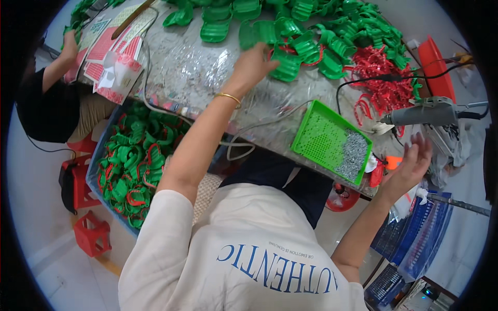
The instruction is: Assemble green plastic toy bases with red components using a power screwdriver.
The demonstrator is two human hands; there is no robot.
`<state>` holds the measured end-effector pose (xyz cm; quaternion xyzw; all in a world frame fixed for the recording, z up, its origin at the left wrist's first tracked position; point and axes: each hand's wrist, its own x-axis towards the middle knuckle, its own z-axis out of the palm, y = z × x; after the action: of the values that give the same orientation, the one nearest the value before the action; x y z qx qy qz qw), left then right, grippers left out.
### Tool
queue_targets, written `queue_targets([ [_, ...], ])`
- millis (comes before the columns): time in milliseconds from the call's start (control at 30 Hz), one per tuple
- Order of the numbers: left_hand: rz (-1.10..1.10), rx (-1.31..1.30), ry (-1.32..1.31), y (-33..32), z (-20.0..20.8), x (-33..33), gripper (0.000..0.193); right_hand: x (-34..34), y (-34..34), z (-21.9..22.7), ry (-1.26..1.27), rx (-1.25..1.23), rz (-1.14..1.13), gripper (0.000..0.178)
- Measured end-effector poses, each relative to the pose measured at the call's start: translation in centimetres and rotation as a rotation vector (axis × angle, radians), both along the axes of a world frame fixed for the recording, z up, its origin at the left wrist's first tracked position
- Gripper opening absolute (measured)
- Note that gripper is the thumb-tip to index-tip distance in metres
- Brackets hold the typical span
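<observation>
Green plastic pieces lay heaped across the far side of the surface, which was covered in clear crinkled film. The left hand reached far over the surface, fingers spread and resting on the near edge of that heap, clamped on nothing that showed. The right hand hung open, palm up, off the right near edge of the surface, holding nothing. Just left of it sat a green perforated tray with a pile of small silver screws in its right half. A grey power screwdriver lay just beyond the right hand, beside a mound of red plastic pieces. Below the surface on the left stood a bin of green and red parts.
</observation>
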<state>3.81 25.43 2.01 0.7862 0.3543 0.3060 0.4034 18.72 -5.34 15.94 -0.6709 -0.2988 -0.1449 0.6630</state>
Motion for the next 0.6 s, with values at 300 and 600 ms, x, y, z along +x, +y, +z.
queue_targets([
  [300,0.163,-0.117,-0.003,-2.9,0.3,-1.6,0.031,-1.6,-0.9,-4.2,0.223,-0.374,0.381,0.028],
  [600,-0.205,-0.576,-0.263,-6.5,4.9,-9.0,0.026,-3.8,8.3,-3.4,-0.244,-0.684,0.766,0.032],
])
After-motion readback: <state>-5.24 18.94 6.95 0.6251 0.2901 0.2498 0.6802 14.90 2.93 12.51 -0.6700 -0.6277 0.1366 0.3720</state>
